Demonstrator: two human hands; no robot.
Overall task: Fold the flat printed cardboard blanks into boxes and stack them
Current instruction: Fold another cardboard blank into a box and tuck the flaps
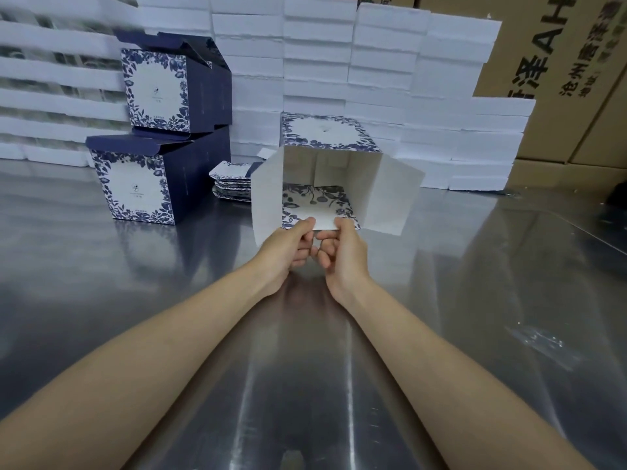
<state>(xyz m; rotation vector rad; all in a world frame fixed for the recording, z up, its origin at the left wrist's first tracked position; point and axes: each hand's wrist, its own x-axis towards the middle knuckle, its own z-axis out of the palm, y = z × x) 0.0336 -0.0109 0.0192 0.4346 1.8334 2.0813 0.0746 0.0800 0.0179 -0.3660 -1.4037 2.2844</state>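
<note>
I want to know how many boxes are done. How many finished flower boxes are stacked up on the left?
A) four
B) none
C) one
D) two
D: the upper box sits on the lower box at the left of the table. The open box, pinched by the left hand and the right hand, is not finished yet.

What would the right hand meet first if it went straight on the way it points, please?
Probably the inside of the half-folded box whose lower flap the right hand pinches; depth is unclear.
</note>
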